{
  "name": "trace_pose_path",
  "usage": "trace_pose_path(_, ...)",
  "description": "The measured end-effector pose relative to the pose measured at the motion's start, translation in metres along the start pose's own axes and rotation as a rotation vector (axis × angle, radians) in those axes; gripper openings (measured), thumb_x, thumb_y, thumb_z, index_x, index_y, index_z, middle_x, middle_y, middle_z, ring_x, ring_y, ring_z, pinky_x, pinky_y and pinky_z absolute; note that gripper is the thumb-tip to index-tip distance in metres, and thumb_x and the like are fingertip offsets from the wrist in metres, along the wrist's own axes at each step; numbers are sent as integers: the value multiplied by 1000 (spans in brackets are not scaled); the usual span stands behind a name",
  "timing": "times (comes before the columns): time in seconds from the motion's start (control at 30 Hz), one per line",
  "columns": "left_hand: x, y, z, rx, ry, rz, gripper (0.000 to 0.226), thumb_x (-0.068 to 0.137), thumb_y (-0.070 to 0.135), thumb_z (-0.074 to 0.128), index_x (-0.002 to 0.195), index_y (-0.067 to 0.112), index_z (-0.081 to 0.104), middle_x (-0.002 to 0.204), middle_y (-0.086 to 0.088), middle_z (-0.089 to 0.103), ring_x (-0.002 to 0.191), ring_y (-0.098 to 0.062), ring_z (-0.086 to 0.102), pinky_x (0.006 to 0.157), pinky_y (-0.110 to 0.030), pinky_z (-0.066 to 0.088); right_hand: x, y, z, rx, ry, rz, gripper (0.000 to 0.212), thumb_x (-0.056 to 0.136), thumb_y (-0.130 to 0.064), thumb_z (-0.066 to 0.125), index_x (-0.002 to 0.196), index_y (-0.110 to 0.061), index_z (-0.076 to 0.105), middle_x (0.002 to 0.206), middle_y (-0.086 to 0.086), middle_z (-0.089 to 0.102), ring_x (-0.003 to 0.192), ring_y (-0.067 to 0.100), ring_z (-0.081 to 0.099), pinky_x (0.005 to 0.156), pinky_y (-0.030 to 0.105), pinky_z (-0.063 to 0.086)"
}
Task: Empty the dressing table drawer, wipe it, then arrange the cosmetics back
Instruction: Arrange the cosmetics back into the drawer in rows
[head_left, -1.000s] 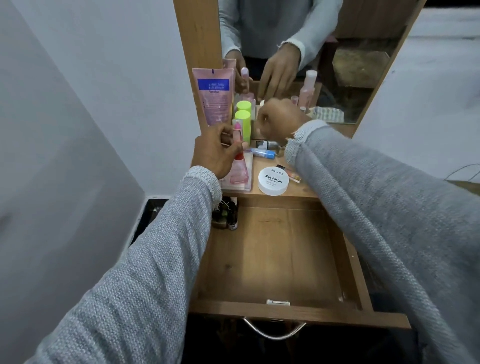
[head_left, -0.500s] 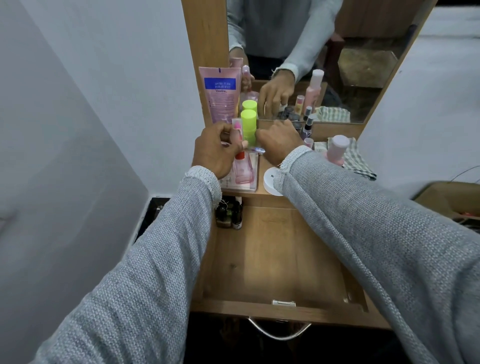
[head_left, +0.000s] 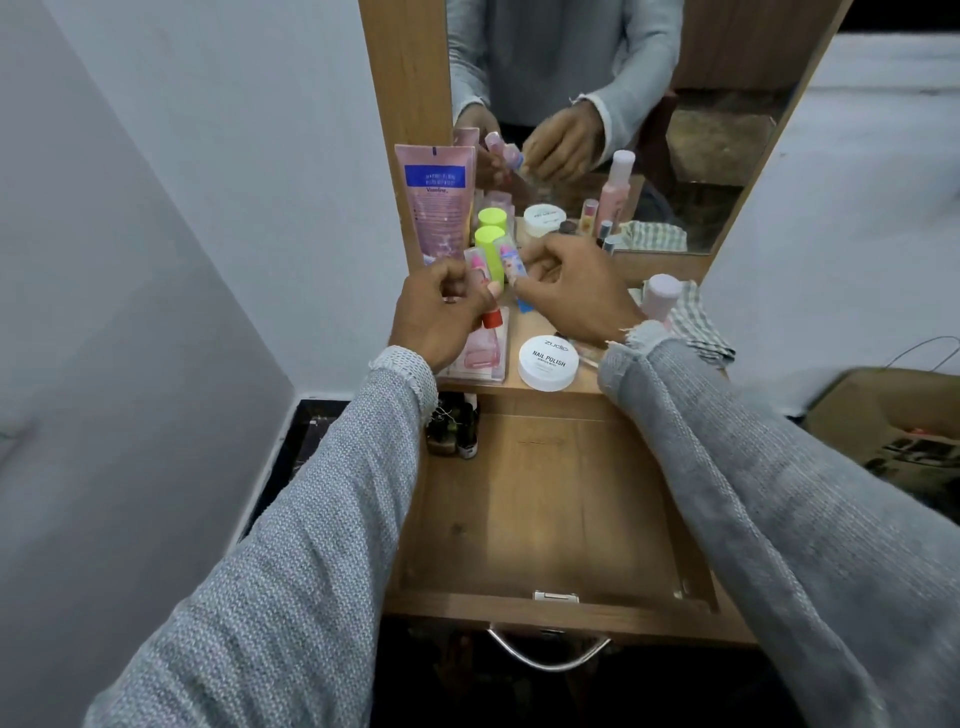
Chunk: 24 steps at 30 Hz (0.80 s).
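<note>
1. Head view. Left hand (head_left: 441, 317): fingers curled round a small pink-capped tube (head_left: 477, 265) that stands up out of the fist, above the wooden dressing-table top (head_left: 535, 325).
2. Right hand (head_left: 576, 299): thumb and forefinger pinch a second small clear-and-pink tube (head_left: 508, 260) just beside the first; the two tubes are close, contact between them cannot be told.
3. Open wooden drawer (head_left: 545, 509): pulled out below the top, holding only a few dark small bottles (head_left: 453, 431) in its far left corner.
4. On the top: tall pink squeeze tube with blue label (head_left: 436, 202) upright at the left, lime-green capped container (head_left: 489, 239) behind the held tubes, flat clear-packed pink item (head_left: 480, 348) under the left hand, round white jar marked "NAIL POLISH" (head_left: 548, 362), pink round-capped bottle (head_left: 662, 293), checked cloth (head_left: 698, 330).
5. Hidden or unclear: lower ends of both held tubes sit inside the fingers; a blue object behind the right hand is mostly covered; the mirror (head_left: 623, 119) repeats the hands; the grey sleeves cover the drawer's side edges.
</note>
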<state>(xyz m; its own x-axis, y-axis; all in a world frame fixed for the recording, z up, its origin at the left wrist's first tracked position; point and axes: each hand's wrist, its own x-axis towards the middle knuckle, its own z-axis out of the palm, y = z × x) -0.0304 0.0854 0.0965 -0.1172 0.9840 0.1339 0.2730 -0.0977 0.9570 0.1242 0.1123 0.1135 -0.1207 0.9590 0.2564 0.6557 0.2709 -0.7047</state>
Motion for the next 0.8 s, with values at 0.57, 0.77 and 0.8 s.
trace_pose_path(0.57,-35,-13,15,71,-72,62,22,76,16,79,98,15,73,89,-1,74,84,-14,71,77,-35,59,-53,18,-4,75,-190,-116,26,81,-6,72,106,-13,73,92,5,74,83,20,70,78,40,59)
trace_pose_path(0.77,-33,-27,17,53,-73,-6,27,74,25,81,99,17,74,88,1,75,86,-18,71,79,-44,59,-18,-7,-40,-419,-100,-203,22,88,-11,65,109,-12,67,108,5,67,95,18,60,89,37,51)
trace_pose_path(0.8,-33,-27,17,56,-71,-10,28,74,25,81,100,16,74,89,1,75,86,-17,71,79,-43,59,-10,-10,-45,-488,-55,-192,22,89,-11,63,110,-13,66,109,6,66,98,21,60,92,39,50)
